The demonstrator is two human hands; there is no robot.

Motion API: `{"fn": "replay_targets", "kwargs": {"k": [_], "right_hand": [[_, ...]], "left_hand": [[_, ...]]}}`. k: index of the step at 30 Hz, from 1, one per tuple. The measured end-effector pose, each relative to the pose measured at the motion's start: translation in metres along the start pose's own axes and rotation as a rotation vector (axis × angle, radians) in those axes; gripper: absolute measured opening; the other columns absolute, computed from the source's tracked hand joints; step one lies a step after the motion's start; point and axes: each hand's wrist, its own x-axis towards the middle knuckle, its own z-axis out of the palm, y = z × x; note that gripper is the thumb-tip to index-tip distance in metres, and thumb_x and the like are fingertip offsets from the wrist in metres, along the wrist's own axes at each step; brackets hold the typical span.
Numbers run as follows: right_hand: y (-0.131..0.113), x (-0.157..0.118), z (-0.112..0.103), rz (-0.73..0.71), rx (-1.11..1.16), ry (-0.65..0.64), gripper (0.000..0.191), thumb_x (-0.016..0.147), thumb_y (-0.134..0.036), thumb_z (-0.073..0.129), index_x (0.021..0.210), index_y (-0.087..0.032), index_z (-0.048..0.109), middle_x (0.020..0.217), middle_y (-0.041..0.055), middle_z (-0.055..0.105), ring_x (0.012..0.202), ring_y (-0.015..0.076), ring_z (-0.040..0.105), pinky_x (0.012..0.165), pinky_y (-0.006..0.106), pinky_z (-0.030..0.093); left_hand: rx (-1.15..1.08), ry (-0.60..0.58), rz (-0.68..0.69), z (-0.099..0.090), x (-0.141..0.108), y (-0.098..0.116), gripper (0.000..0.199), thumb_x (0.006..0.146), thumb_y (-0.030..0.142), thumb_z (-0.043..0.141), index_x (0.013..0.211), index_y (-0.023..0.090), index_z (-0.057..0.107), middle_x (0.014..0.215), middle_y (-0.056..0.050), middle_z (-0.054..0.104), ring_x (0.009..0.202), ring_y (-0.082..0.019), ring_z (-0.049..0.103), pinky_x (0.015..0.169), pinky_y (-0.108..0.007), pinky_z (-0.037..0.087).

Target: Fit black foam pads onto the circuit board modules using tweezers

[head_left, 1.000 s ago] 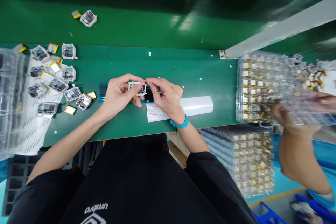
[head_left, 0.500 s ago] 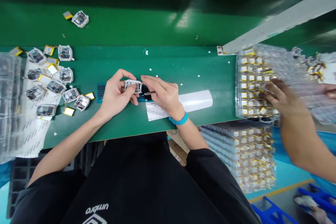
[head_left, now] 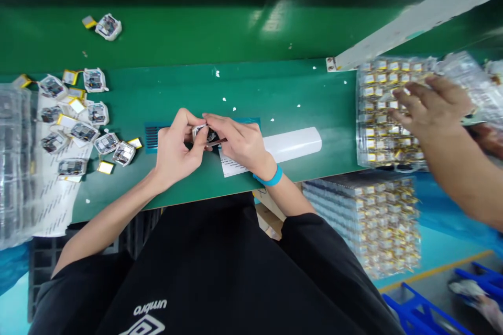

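My left hand (head_left: 176,149) grips a small white-framed device (head_left: 199,132) between thumb and fingers, over the middle of the green bench. Much of the device is hidden by the fingers. Close against it from the right is my right hand (head_left: 241,144), with a blue band at the wrist. Its fingers are closed on a thin metal tool (head_left: 217,142), whose end reaches the device. Under both hands lies a blue slotted mat (head_left: 152,137). A white curled sheet (head_left: 294,145) extends to the right from beneath my right hand.
Several open devices with batteries (head_left: 84,132) lie at the left beside clear trays (head_left: 14,167). One more device (head_left: 108,27) sits at the back left. At the right, another person's hand (head_left: 436,104) is over a tray of batteries (head_left: 369,115), near stacked trays (head_left: 389,225).
My left hand has turned the device, so less of it shows. My right hand and the tool have come closer to it. The other person's hand and the clear plastic tray have shifted.
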Motion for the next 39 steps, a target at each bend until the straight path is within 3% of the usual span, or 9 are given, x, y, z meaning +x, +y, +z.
{"fn": "replay_targets", "kwargs": {"k": [5, 8, 12, 18, 23, 25, 29, 35, 39], "right_hand": [[-0.003, 0.005, -0.006, 0.009, 0.102, -0.047, 0.045, 0.11, -0.012, 0.038, 0.142, -0.019, 0.068, 0.143, 0.0077, 0.077, 0.12, 0.0161, 0.08, 0.084, 0.024, 0.067], [-0.007, 0.012, -0.013, 0.148, 0.319, -0.022, 0.035, 0.115, -0.031, 0.044, 0.127, -0.018, 0.074, 0.105, 0.0033, 0.085, 0.081, 0.0099, 0.078, 0.072, 0.021, 0.061], [-0.013, 0.02, -0.017, 0.253, 0.509, 0.029, 0.042, 0.109, -0.055, 0.058, 0.096, -0.018, 0.072, 0.064, -0.0066, 0.065, 0.051, 0.0052, 0.05, 0.055, 0.02, 0.045], [-0.013, 0.026, -0.018, 0.373, 0.789, 0.013, 0.051, 0.102, -0.068, 0.062, 0.092, -0.018, 0.067, 0.079, -0.0018, 0.075, 0.063, 0.008, 0.067, 0.061, 0.022, 0.054], [-0.019, 0.011, -0.049, 0.363, 0.744, 0.02, 0.061, 0.11, -0.065, 0.048, 0.081, -0.019, 0.076, 0.081, 0.0015, 0.078, 0.086, 0.0139, 0.078, 0.078, 0.027, 0.06], [-0.02, -0.007, -0.061, 0.449, 0.773, 0.098, 0.066, 0.113, -0.064, 0.037, 0.088, -0.021, 0.082, 0.093, 0.0054, 0.081, 0.089, 0.0164, 0.079, 0.071, 0.029, 0.061], [-0.013, -0.051, -0.067, 0.613, 0.524, 0.497, 0.078, 0.106, -0.078, 0.038, 0.055, -0.027, 0.069, 0.05, 0.0007, 0.051, 0.048, 0.0133, 0.051, 0.05, 0.03, 0.05], [-0.011, -0.093, -0.059, 0.825, 0.584, 0.345, 0.044, 0.096, -0.065, 0.073, 0.096, -0.023, 0.086, 0.087, 0.0052, 0.085, 0.071, 0.0192, 0.081, 0.065, 0.032, 0.067], [-0.021, -0.101, -0.055, 0.827, 0.547, 0.302, 0.037, 0.1, -0.055, 0.073, 0.089, -0.021, 0.083, 0.077, 0.004, 0.084, 0.069, 0.0189, 0.082, 0.066, 0.029, 0.067]], "left_hand": [[-0.009, 0.051, 0.027, 0.002, 0.001, 0.0, 0.031, 0.103, 0.048, 0.072, 0.096, 0.024, 0.054, 0.069, 0.004, 0.073, 0.053, -0.013, 0.074, 0.048, -0.019, 0.055], [-0.004, 0.05, 0.07, 0.002, 0.0, 0.003, 0.029, 0.103, 0.046, 0.071, 0.095, 0.024, 0.054, 0.074, 0.003, 0.076, 0.054, -0.012, 0.074, 0.05, -0.019, 0.058], [0.041, -0.001, 0.165, -0.001, 0.0, 0.005, 0.017, 0.102, 0.032, 0.072, 0.097, 0.023, 0.057, 0.076, 0.004, 0.078, 0.059, -0.012, 0.077, 0.055, -0.019, 0.06], [0.077, -0.086, 0.183, -0.011, 0.006, 0.006, 0.015, 0.097, 0.028, 0.077, 0.103, 0.024, 0.064, 0.077, 0.003, 0.081, 0.064, -0.016, 0.08, 0.06, -0.024, 0.061], [0.099, -0.246, 0.326, -0.011, 0.003, 0.006, 0.01, 0.1, 0.036, 0.079, 0.1, 0.025, 0.08, 0.085, -0.001, 0.085, 0.066, -0.016, 0.079, 0.064, -0.026, 0.06], [0.117, -0.426, 0.443, -0.005, 0.0, 0.0, 0.014, 0.102, 0.036, 0.077, 0.1, 0.024, 0.083, 0.087, -0.002, 0.086, 0.068, -0.015, 0.079, 0.065, -0.025, 0.059], [0.216, -0.607, 0.64, 0.011, -0.007, -0.018, 0.021, 0.109, 0.033, 0.065, 0.104, 0.02, 0.081, 0.103, -0.007, 0.087, 0.1, -0.022, 0.084, 0.092, -0.034, 0.062], [0.239, -0.6, 0.611, 0.015, -0.007, -0.031, 0.017, 0.105, 0.027, 0.067, 0.1, 0.017, 0.08, 0.11, -0.009, 0.087, 0.098, -0.024, 0.084, 0.096, -0.039, 0.064], [0.257, -0.599, 0.569, 0.013, -0.005, -0.031, 0.016, 0.103, 0.025, 0.066, 0.1, 0.019, 0.081, 0.11, -0.007, 0.087, 0.097, -0.024, 0.084, 0.097, -0.038, 0.064]]}}
